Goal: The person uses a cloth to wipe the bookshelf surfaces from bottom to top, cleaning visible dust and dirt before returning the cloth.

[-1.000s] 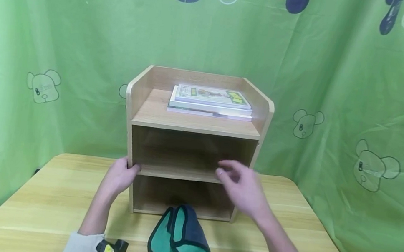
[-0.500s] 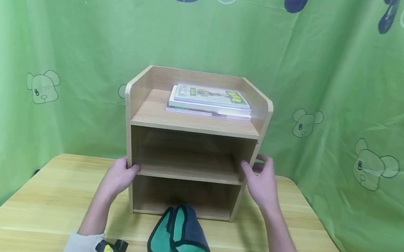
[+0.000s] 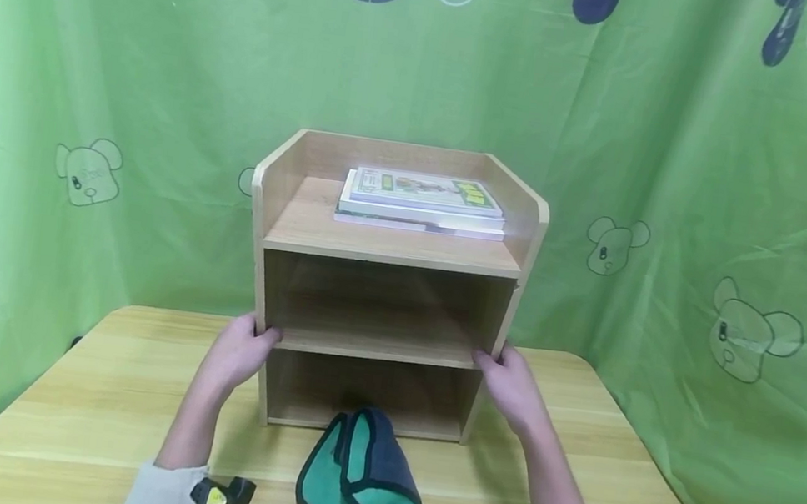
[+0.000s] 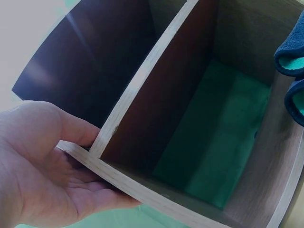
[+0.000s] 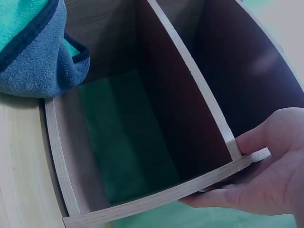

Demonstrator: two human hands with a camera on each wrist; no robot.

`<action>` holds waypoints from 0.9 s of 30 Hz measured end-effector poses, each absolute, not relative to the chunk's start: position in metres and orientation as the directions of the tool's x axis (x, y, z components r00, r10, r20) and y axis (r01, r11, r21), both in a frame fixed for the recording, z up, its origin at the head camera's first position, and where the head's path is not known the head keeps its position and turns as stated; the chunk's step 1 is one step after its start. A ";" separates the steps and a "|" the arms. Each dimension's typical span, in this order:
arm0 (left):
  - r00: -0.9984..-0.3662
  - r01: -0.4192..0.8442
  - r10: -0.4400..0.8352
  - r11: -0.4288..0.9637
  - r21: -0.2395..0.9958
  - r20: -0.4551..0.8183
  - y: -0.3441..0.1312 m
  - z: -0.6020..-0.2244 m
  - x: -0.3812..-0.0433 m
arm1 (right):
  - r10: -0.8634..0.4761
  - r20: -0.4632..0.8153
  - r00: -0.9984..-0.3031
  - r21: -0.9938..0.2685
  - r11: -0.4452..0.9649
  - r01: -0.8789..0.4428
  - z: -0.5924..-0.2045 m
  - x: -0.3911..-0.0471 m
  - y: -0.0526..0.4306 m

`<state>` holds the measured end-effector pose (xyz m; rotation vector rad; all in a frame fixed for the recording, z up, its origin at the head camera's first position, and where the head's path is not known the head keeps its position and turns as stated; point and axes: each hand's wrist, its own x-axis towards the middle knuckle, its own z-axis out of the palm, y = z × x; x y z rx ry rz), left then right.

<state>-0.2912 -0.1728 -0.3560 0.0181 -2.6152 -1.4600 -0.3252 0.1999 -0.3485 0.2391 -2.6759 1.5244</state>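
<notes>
A small wooden shelf unit (image 3: pixel 391 256) stands on the table, with a raised rim round its top and two open compartments below. My left hand (image 3: pixel 237 352) grips its left side panel, thumb inside above the middle shelf board and fingers outside. On the opposite panel, my right hand (image 3: pixel 513 390) holds on the same way at about the same height. Both wrist views show the thumb within the upper compartment and the fingers behind the panel's outer face. A folded green and dark blue cloth (image 3: pixel 364 478) lies in front of the unit, touching or nearly touching its bottom edge.
Several books (image 3: pixel 420 204) lie stacked flat on top of the unit. The light wooden table (image 3: pixel 89 415) extends to both sides. A green patterned curtain (image 3: pixel 198 75) hangs behind and at both sides.
My right hand has moved from in front of the compartments rightward to the right panel, then lower, and now grips it. My left hand, the unit and the cloth have stayed in place.
</notes>
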 end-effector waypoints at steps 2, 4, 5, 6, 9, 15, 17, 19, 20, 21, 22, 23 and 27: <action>-0.991 0.070 -0.059 0.553 0.830 0.123 -0.174 -0.355 -0.290 | -0.107 0.121 -0.987 -0.847 0.508 -0.159 -0.349 -0.325 0.201; -0.993 0.077 -0.029 0.584 0.808 0.116 -0.175 -0.352 -0.287 | -0.106 0.120 -0.987 -0.840 0.520 -0.158 -0.349 -0.324 0.202; -0.994 0.075 -0.017 0.604 0.794 0.107 -0.175 -0.350 -0.285 | -0.106 0.120 -0.987 -0.837 0.523 -0.158 -0.349 -0.324 0.202; -0.994 0.080 -0.004 0.629 0.773 0.106 -0.176 -0.347 -0.282 | -0.105 0.121 -0.987 -0.836 0.525 -0.159 -0.349 -0.324 0.202; -0.995 0.077 0.012 0.714 0.696 0.097 -0.177 -0.335 -0.270 | -0.100 0.126 -0.987 -0.833 0.529 -0.160 -0.349 -0.325 0.203; -0.993 0.092 0.036 0.833 0.546 0.113 -0.168 -0.315 -0.243 | -0.092 0.134 -0.987 -0.831 0.532 -0.163 -0.348 -0.325 0.201; -0.992 0.123 0.080 0.825 0.552 0.103 -0.158 -0.313 -0.240 | -0.089 0.138 -0.986 -0.830 0.533 -0.164 -0.347 -0.324 0.201; -0.985 0.170 0.144 0.807 0.566 0.091 -0.146 -0.315 -0.241 | -0.084 0.138 -0.987 -0.829 0.536 -0.161 -0.347 -0.323 0.201; -0.980 0.197 0.179 0.798 0.569 0.088 -0.138 -0.318 -0.243 | -0.081 0.138 -0.987 -0.828 0.537 -0.160 -0.347 -0.323 0.201; -0.973 0.224 0.219 0.784 0.578 0.080 -0.131 -0.322 -0.244 | -0.080 0.138 -0.987 -0.828 0.538 -0.160 -0.348 -0.322 0.201; -0.965 0.247 0.253 0.776 0.581 0.073 -0.122 -0.325 -0.245 | -0.079 0.136 -0.988 -0.829 0.537 -0.157 -0.348 -0.322 0.201; -0.956 0.270 0.287 0.770 0.578 0.063 -0.113 -0.328 -0.246 | -0.078 0.135 -0.988 -0.829 0.538 -0.156 -0.348 -0.322 0.201; -0.925 0.324 0.379 0.778 0.538 0.009 -0.077 -0.342 -0.244 | -0.085 0.141 -0.986 -0.830 0.533 -0.165 -0.348 -0.322 0.201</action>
